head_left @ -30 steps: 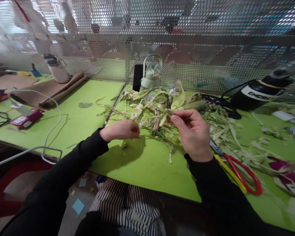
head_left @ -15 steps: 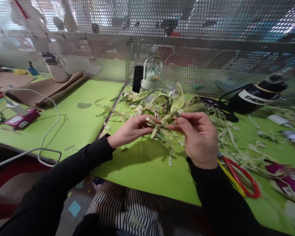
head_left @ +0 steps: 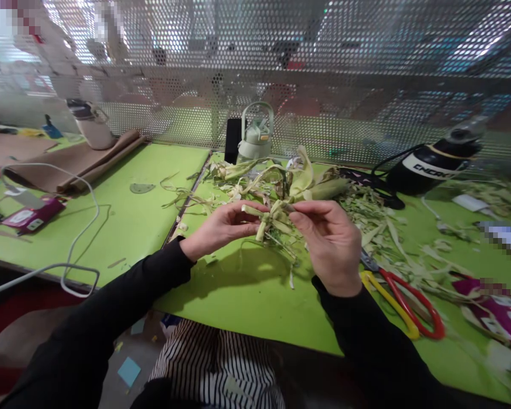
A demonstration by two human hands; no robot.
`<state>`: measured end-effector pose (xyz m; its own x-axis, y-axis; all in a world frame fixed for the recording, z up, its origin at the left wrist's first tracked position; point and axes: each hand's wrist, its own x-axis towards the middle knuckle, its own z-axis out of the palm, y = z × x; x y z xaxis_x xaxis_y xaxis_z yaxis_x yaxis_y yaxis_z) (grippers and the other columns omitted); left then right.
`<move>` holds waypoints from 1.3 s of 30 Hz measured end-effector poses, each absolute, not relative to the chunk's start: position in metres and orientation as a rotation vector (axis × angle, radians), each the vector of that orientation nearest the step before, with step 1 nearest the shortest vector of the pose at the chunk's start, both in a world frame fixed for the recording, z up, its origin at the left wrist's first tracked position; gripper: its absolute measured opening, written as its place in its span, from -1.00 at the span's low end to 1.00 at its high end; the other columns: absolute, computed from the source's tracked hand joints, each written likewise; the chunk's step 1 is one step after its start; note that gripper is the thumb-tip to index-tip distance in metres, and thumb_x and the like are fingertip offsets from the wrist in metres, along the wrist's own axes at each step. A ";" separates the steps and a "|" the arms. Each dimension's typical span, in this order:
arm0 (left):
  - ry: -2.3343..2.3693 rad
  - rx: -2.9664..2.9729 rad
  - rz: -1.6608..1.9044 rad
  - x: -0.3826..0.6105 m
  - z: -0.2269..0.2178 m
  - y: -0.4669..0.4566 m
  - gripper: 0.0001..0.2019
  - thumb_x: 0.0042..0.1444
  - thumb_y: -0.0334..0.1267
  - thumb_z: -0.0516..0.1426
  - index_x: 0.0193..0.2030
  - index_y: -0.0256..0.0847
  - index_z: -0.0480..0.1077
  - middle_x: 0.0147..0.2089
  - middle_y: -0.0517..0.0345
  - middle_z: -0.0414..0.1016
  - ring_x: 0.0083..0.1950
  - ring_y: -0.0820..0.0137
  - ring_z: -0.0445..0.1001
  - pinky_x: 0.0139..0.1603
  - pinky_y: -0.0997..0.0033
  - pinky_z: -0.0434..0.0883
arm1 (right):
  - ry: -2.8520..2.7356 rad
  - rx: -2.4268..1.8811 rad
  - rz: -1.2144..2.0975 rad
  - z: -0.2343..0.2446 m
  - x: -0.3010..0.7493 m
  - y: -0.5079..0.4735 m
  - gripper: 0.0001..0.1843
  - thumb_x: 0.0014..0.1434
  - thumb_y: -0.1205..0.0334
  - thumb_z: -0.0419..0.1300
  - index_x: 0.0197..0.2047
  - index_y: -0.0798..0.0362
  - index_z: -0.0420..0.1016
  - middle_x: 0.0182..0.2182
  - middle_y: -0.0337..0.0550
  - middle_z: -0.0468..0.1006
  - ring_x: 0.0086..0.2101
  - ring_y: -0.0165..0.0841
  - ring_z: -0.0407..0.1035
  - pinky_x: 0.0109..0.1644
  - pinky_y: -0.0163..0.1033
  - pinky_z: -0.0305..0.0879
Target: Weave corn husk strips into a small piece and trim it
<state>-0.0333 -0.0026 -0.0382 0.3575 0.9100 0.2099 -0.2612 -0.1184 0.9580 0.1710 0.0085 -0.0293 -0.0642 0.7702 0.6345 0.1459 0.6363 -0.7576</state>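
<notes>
A small bundle of pale green corn husk, with short stubs sticking out, is held above the front of the green table. My left hand grips it from the left, thumb below and fingers above. My right hand is closed in a pinch at the bundle's right side, on a husk strip. The fingertips partly hide the strip. Thin shreds dangle under the bundle. Just behind my hands lie loose husk leaves.
Scissors with red and yellow handles lie right of my right forearm. Husk scraps cover the right side. A pale green bottle and a black bottle stand along the perforated screen. A white cable loops at left.
My right hand has moved slightly left and in against the bundle, and its fingers now pinch closer to the knot. My left hand keeps its hold. The whole view has shifted a little.
</notes>
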 end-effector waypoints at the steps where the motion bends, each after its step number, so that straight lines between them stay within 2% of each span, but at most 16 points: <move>1: 0.662 1.309 1.129 -0.033 -0.039 -0.003 -0.69 0.06 -0.25 0.38 -0.06 -0.25 0.54 -0.26 0.17 0.57 -0.23 0.48 0.53 -0.10 0.40 0.49 | -1.582 -0.776 0.615 -0.030 0.171 0.008 -0.85 0.17 0.11 0.40 -0.17 -0.11 0.62 -0.26 -0.27 0.67 -0.29 -0.39 0.53 -0.19 -0.23 0.53; 8: 0.653 1.263 1.129 -0.032 -0.038 -0.004 -0.69 0.02 -0.24 0.40 -0.10 -0.24 0.53 -0.20 0.15 0.59 -0.15 0.44 0.58 -0.02 0.34 0.51 | -1.607 -0.751 0.598 -0.029 0.171 0.007 -0.86 0.17 0.16 0.40 -0.16 -0.13 0.63 -0.25 -0.28 0.68 -0.27 -0.38 0.54 -0.16 -0.20 0.51; 11: 0.728 1.247 1.150 -0.031 -0.036 -0.005 -0.69 -0.02 -0.27 0.42 -0.17 -0.25 0.49 -0.13 0.16 0.58 -0.13 0.45 0.58 0.01 0.34 0.51 | -1.654 -0.744 0.528 -0.029 0.171 0.005 -0.89 0.20 0.17 0.38 -0.17 -0.13 0.62 -0.24 -0.26 0.68 -0.24 -0.34 0.55 -0.13 -0.15 0.53; 14: 0.745 1.246 1.173 -0.030 -0.037 -0.005 -0.70 -0.04 -0.29 0.42 -0.20 -0.26 0.47 -0.16 0.19 0.56 -0.17 0.49 0.57 -0.02 0.39 0.52 | -1.734 -0.717 0.398 -0.028 0.170 0.001 -0.88 0.21 0.22 0.36 -0.16 -0.15 0.60 -0.23 -0.27 0.68 -0.20 -0.32 0.55 -0.08 -0.13 0.52; 22: 0.715 1.212 1.086 -0.028 -0.038 -0.003 -0.61 -0.07 -0.34 0.42 -0.09 -0.26 0.48 -0.14 0.14 0.58 -0.16 0.44 0.60 -0.07 0.38 0.53 | -1.923 -0.717 0.179 -0.024 0.167 0.000 -0.87 0.25 0.26 0.32 -0.14 -0.17 0.59 -0.22 -0.24 0.68 -0.18 -0.24 0.55 -0.07 -0.04 0.48; 30: 0.710 1.242 1.173 -0.025 -0.034 -0.009 -0.69 -0.02 -0.44 0.35 -0.10 -0.29 0.47 -0.19 0.19 0.57 -0.20 0.53 0.59 -0.10 0.50 0.53 | -1.971 -0.708 0.037 -0.024 0.167 0.000 -0.89 0.25 0.26 0.31 -0.15 -0.15 0.59 -0.25 -0.20 0.66 -0.19 -0.22 0.53 -0.09 -0.03 0.45; 37: 0.729 1.351 1.188 -0.027 -0.038 -0.011 -0.65 0.00 -0.34 0.38 -0.05 -0.27 0.51 -0.09 0.09 0.61 -0.12 0.43 0.62 -0.04 0.43 0.55 | -2.015 -0.708 0.097 -0.019 0.169 -0.003 -0.93 0.27 0.26 0.29 -0.17 -0.11 0.56 -0.25 -0.20 0.66 -0.21 -0.26 0.53 -0.12 -0.09 0.46; 39: 0.719 1.339 1.156 -0.029 -0.039 -0.011 -0.65 0.02 -0.32 0.39 -0.03 -0.26 0.53 -0.13 0.09 0.63 -0.16 0.44 0.62 -0.07 0.42 0.55 | -2.020 -0.715 0.137 -0.018 0.170 -0.003 -0.94 0.28 0.26 0.28 -0.17 -0.10 0.55 -0.25 -0.20 0.65 -0.21 -0.27 0.53 -0.13 -0.11 0.47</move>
